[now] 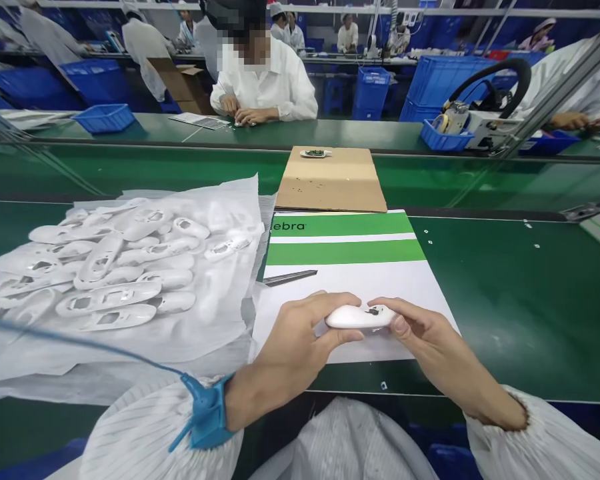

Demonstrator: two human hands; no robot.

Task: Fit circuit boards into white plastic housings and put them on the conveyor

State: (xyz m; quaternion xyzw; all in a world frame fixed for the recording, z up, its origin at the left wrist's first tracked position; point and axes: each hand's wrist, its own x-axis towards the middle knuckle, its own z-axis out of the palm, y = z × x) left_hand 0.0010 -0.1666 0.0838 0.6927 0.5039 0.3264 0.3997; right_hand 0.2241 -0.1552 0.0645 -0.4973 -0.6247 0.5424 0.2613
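Observation:
Between both hands, just above a white sheet with green bands, I hold a white oblong plastic housing on its side. A small dark part shows in an opening near its right end. My left hand pinches the left end between thumb and fingers. The thumb and forefinger of my right hand grip the right end. A blue wrist strap with a cord is on my left wrist. Metal tweezers rest on the sheet beyond my left hand.
Many similar white plastic shells lie heaped on white foam wrap at left. Past the sheet, a brown cardboard piece carries a white shell with green parts. A co-worker sits across the green bench, near a blue bin.

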